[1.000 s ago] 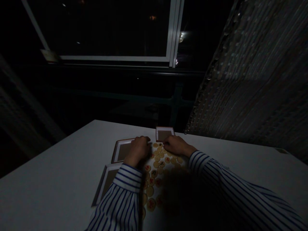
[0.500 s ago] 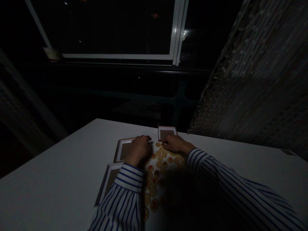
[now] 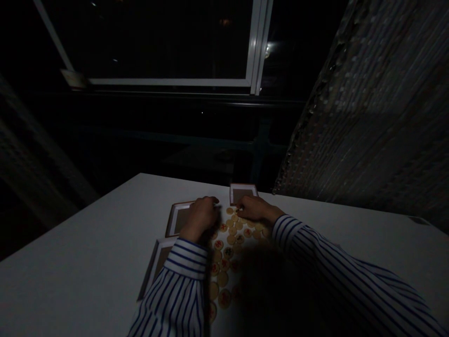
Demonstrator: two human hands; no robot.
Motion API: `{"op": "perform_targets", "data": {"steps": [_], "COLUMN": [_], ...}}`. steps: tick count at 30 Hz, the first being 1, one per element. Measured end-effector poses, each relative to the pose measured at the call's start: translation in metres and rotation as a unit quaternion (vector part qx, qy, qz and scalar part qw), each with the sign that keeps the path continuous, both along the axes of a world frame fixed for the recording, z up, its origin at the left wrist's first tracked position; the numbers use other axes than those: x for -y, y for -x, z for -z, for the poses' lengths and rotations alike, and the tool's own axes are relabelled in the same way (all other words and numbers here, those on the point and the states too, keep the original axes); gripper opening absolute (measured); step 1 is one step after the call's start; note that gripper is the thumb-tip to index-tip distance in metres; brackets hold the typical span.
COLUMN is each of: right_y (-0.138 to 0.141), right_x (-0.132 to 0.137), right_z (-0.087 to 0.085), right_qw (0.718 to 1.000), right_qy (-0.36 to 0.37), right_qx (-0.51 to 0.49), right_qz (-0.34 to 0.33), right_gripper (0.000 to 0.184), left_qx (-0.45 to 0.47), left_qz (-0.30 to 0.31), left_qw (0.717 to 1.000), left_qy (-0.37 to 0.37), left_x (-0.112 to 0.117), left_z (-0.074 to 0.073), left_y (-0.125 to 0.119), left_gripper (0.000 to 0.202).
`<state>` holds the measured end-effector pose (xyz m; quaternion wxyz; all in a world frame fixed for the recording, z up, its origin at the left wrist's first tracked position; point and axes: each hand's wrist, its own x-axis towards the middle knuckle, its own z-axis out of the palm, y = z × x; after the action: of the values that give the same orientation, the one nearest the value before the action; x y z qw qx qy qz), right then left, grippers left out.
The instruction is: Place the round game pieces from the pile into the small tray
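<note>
Several round tan game discs [image 3: 228, 252] with red and dark marks lie spread on a white table [image 3: 87, 262] between my striped sleeves. My left hand [image 3: 201, 216] rests knuckles up at the far left edge of the discs, fingers curled down beside a square framed tray [image 3: 177, 219]. My right hand [image 3: 255, 208] lies curled at the far end of the discs, its fingertips pinched at a disc just before a smaller framed tray [image 3: 241, 193]. What either hand holds is hidden in the dim light.
A third framed tray [image 3: 156, 264] lies nearer me on the left, partly under my left sleeve. A dark window with a white frame [image 3: 254, 51] stands beyond the table. A grey textured curtain or wall [image 3: 379, 117] rises at the right.
Both hands have stayed at the far end of the discs with only slight shifts. The camera view has tilted a little.
</note>
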<state>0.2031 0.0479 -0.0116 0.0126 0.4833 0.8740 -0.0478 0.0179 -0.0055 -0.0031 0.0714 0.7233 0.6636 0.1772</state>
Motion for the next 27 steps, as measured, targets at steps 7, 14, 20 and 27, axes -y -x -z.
{"op": "perform_targets", "data": {"steps": [7, 14, 20, 27], "right_y": [0.0, -0.012, -0.032, -0.056], "right_x": [0.012, 0.037, 0.061, 0.085], "right_z": [-0.018, -0.045, -0.061, -0.071], "right_qw": [0.995, 0.982, 0.982, 0.982], "right_qy": [-0.092, -0.166, -0.165, -0.16], "right_qx": [0.011, -0.008, -0.029, -0.06], "right_qz": [-0.035, -0.085, -0.085, -0.083], "right_gripper": [0.029, 0.023, 0.025, 0.03], "left_qx": [0.035, 0.091, 0.165, 0.273], "left_qz": [-0.006, 0.006, 0.051, 0.134], "left_qw": [0.999, 0.995, 0.983, 0.952], "left_qy": [-0.016, -0.045, -0.058, -0.031], "left_x": [-0.001, 0.001, 0.006, 0.018], "left_z": [-0.004, -0.015, -0.025, -0.03], "left_y": [0.004, 0.0, -0.015, -0.044], "left_gripper": [0.032, 0.032, 0.029, 0.026]}}
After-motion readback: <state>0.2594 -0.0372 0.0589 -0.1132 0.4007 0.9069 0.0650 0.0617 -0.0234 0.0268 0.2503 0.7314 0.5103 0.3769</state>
